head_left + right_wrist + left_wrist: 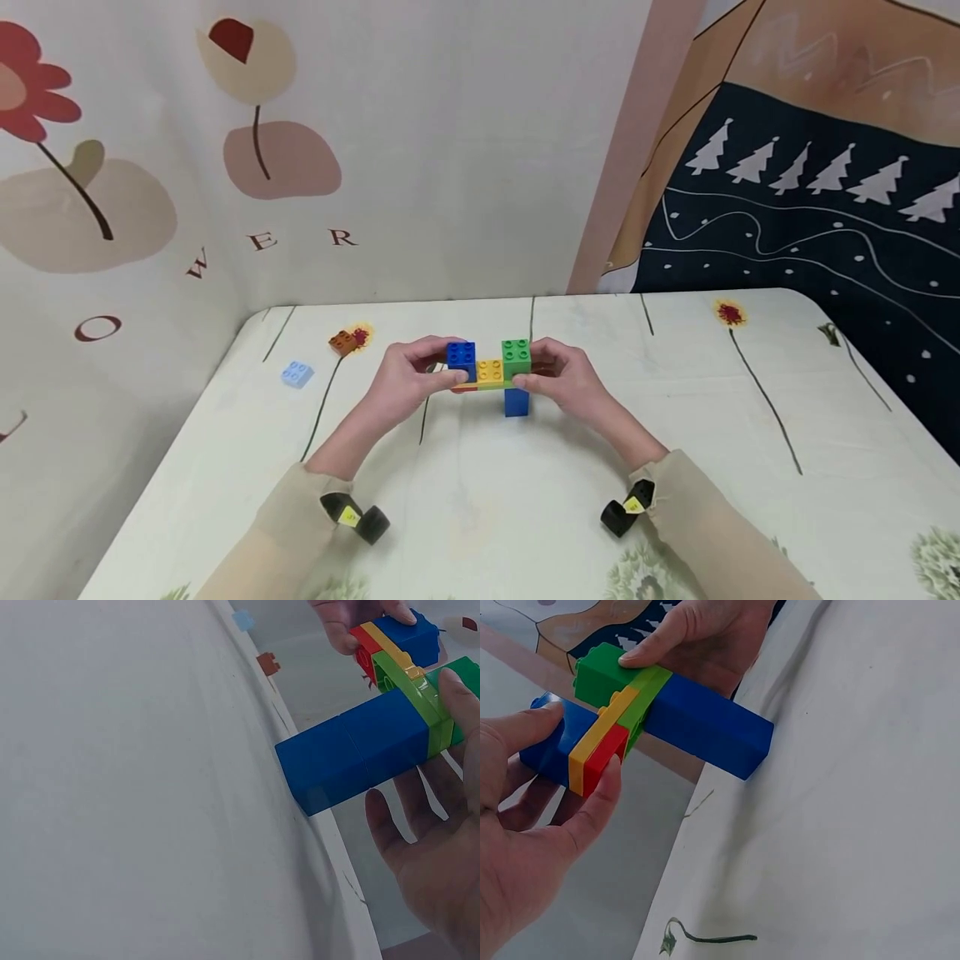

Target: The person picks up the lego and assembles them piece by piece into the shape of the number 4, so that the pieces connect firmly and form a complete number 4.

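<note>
Both hands hold one assembly of toy building bricks over the table's middle. My left hand [408, 377] pinches its left end, a dark blue brick [461, 357] on top with a red piece [602, 759] below. At the other end, my right hand [572, 382] grips a green brick [516, 358] between thumb and fingers. A yellow piece [490, 371] bridges the two, and a light green piece [407, 686] lies beneath it. Under the right end, two stacked blue bricks [352, 754] form a column. Whether the column's foot touches the table cannot be told.
A light blue brick [297, 374] and an orange-brown brick [343, 342] lie apart at the table's back left. The flower-printed white cloth [487, 500] covers the table. Behind it hangs a printed curtain [450, 167]; a dark tree-patterned cloth [810, 242] is at right.
</note>
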Motion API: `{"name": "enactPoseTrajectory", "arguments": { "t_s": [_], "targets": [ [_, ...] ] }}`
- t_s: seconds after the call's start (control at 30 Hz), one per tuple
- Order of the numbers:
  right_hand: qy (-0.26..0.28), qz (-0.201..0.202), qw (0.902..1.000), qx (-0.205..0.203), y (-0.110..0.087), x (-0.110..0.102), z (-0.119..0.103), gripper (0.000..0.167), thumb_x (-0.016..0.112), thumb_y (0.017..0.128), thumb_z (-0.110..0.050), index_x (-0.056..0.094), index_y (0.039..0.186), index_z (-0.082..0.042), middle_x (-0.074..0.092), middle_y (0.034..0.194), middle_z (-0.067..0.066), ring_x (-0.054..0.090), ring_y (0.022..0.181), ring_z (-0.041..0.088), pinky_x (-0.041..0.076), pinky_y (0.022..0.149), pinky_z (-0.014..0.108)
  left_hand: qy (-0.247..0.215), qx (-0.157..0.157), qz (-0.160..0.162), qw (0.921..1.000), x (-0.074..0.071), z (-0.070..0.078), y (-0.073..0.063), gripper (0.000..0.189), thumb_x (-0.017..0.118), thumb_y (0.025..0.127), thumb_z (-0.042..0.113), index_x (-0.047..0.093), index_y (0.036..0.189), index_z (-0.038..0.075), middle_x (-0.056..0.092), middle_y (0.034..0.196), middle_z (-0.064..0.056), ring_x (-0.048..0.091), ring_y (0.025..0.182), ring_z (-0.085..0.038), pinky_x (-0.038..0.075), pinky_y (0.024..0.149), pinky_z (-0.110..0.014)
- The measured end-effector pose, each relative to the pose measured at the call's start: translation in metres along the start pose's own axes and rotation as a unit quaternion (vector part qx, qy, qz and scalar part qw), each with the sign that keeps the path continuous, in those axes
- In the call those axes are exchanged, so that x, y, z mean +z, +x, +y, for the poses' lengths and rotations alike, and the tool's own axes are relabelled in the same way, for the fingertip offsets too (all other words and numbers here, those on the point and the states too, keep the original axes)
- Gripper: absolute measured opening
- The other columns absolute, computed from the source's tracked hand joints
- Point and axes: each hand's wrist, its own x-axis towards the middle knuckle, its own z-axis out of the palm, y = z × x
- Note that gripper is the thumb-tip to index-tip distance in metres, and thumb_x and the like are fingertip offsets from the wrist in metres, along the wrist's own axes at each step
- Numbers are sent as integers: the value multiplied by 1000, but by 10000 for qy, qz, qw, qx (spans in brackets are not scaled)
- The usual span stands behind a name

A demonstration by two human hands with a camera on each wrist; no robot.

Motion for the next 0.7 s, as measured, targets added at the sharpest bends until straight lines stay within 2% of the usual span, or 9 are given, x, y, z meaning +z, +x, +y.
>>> {"name": "enactPoseTrajectory", "arguments": {
  "t_s": [0.17,0.37,0.7],
  "targets": [
    [12,-37,10000,-20,-1,-1,0,37,78,92,-10,65,125,0,69,118,14,66,104,28,57,90,33,68,205,-79,9997,0,-2,1,42,80,88,4,71,130,5,69,121,-10,64,106,-28,58,83,-25],
    [29,-30,10000,4,-1,-1,2,36,78,91,-10,66,124,0,69,118,13,65,104,27,56,89,34,85,279,-72,9995,1,-4,1,42,80,88,1,70,130,4,69,121,-11,64,107,-27,58,87,-26],
    [92,6,10000,-9,-1,1,-2,35,78,91,-9,66,122,1,70,117,13,65,102,27,56,88,33,196,-33,-122,9997,-2,0,0,45,80,89,5,69,133,7,67,126,-11,63,118,-29,58,91,-32]
  ]
}}
